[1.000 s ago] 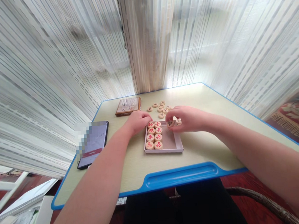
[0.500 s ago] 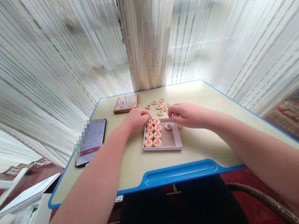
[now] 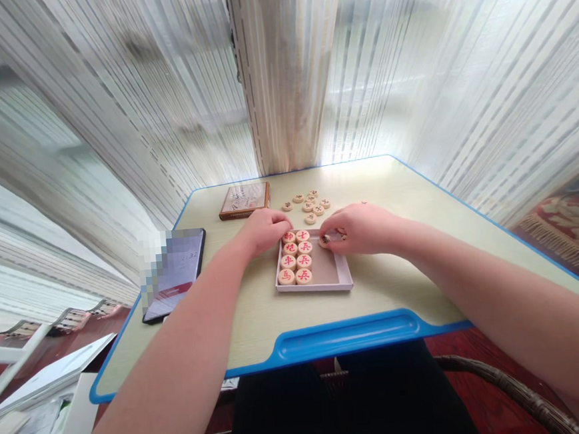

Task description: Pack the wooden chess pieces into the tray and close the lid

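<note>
clock centred on the shallow, open, pale pinkish-white box (image 3: 320,287), twelve pointing away from the wearer.

right hand (image 3: 363,228), at two o'clock: narrow pinch, thumb and finger about a round, pale wooden disc with a dark character (image 3: 323,242), inside the box's far right part. cannot tell whether it is lifted or resting on the floor. more wood glimpsed under the palm, mostly hidden.

left hand (image 3: 264,231), at ten o'clock: fingers curled close, tips at the box's far left corner. cannot tell whether they grip or only touch.

in the box: eight round, pale wooden discs with red characters (image 3: 304,261), face up, two columns of four. by how they lie, the left half is packed; the right half holds just the pinched one.

outside it, at twelve: loose cluster of dark-charactered pale wooden discs (image 3: 309,207), seemingly eight, unboxed.

farther out: flat brown rectangular case with dark script (image 3: 245,199) at eleven; black-edged flat glass screen (image 3: 184,279) at nine; moulded blue plastic trough (image 3: 349,338) at six, along the table edge.
</note>
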Action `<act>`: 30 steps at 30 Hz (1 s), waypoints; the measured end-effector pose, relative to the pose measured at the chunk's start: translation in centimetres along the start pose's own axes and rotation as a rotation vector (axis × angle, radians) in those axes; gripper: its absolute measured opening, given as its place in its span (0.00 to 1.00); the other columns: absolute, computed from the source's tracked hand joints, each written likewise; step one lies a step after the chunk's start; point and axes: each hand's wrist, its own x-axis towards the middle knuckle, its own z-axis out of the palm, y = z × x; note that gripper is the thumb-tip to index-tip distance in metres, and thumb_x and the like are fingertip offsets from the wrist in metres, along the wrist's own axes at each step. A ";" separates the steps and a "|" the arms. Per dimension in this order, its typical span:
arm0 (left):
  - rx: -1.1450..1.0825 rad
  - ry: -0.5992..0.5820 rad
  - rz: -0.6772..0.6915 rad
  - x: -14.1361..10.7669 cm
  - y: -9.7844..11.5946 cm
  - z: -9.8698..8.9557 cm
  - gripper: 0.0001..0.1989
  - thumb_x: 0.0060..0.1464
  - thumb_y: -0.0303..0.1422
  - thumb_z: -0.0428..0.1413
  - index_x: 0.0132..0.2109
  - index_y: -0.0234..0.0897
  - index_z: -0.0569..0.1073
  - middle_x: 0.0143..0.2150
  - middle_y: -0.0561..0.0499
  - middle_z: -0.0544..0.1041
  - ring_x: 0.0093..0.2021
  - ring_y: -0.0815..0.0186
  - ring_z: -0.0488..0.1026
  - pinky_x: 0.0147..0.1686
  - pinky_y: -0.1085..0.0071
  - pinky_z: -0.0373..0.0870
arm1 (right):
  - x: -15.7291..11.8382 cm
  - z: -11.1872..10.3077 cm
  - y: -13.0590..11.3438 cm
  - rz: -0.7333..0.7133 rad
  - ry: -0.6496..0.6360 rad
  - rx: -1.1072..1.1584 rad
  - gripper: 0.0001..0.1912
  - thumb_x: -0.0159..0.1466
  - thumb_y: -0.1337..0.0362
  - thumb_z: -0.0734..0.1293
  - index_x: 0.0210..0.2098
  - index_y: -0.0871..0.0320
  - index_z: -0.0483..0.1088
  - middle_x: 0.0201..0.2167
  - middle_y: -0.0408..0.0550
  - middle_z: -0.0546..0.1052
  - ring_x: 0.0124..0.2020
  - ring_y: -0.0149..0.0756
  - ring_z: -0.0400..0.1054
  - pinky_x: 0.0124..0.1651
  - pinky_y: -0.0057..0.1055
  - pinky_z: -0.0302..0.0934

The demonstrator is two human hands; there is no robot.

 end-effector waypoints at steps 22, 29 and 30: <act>0.010 -0.001 0.003 -0.1 0.1 0.0 0.14 0.42 0.33 0.49 0.29 0.35 0.78 0.31 0.51 0.78 0.38 0.62 0.72 0.37 0.71 0.67 | 0.0 0.0 -0.1 0.060 0.004 -0.062 0.09 0.55 0.58 0.64 0.33 0.49 0.74 0.32 0.45 0.78 0.32 0.38 0.69 0.29 0.30 0.54; 0.002 0.002 0.001 0.0 -0.1 0.0 0.13 0.43 0.33 0.49 0.29 0.35 0.78 0.31 0.52 0.78 0.36 0.63 0.72 0.37 0.71 0.66 | 0.0 0.0 -0.1 0.062 -0.001 -0.062 0.10 0.55 0.57 0.63 0.35 0.49 0.74 0.32 0.45 0.77 0.32 0.38 0.68 0.29 0.29 0.52; 0.003 0.003 0.000 0.1 -0.1 0.0 0.13 0.43 0.33 0.49 0.29 0.35 0.78 0.31 0.52 0.78 0.36 0.63 0.72 0.37 0.71 0.66 | -0.1 -0.2 -0.1 0.061 0.000 -0.055 0.11 0.55 0.57 0.63 0.36 0.49 0.74 0.32 0.45 0.77 0.32 0.38 0.68 0.29 0.29 0.52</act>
